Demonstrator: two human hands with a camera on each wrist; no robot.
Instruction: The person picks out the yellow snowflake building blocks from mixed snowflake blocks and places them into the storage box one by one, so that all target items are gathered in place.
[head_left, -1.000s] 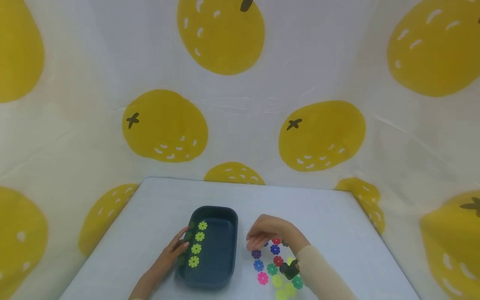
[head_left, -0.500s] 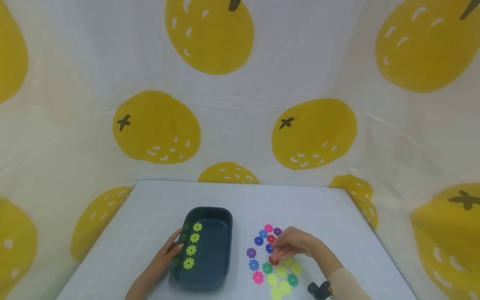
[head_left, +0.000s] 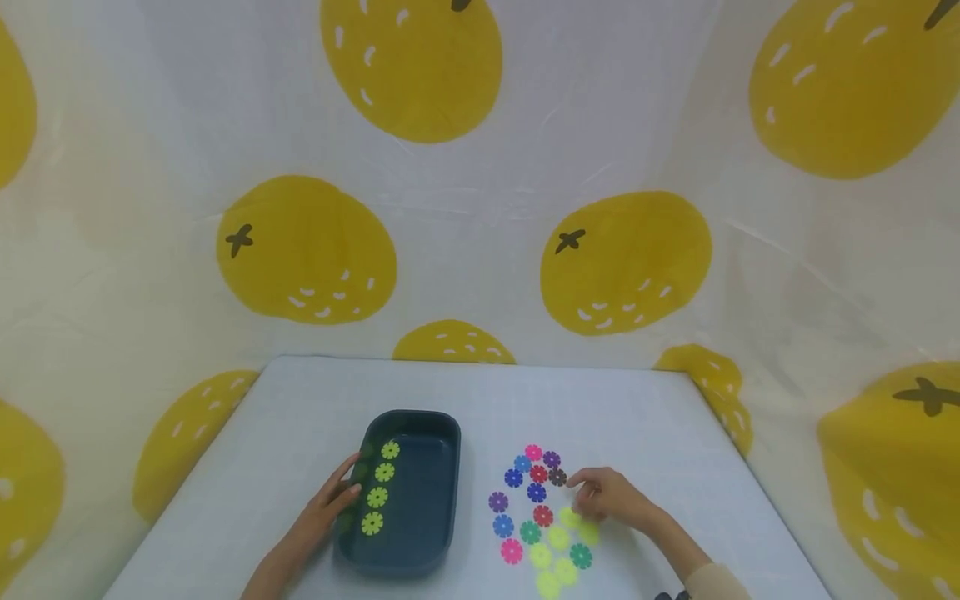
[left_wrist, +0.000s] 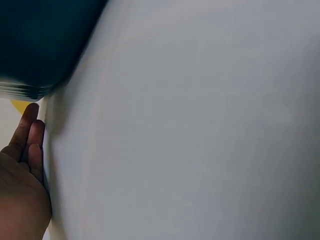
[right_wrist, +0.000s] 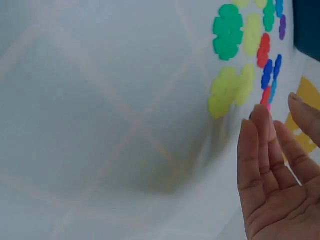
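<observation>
Four yellow-green discs point(head_left: 373, 500), flat and notched like flowers, lie in a row inside the smooth dark tray point(head_left: 420, 508) — this portion looks done. Loose discs point(head_left: 538, 518) of many colours remain on the white cloth point(head_left: 600, 417). The left hand point(head_left: 321, 510) rests straight fingers against the tray; the right hand point(head_left: 617, 500) — fingers loosely bent, gripping nothing — is beside the loose ones.

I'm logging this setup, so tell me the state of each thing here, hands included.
Tray: upright, uncovered, on the table.
Four yellow-green discs: inside the tray, in a row along its left side.
Loose discs: spread on the table, mixed colours.
Left hand: at the tray's left rim, fingers extended.
Right hand: near the loose discs, nothing visibly held.
</observation>
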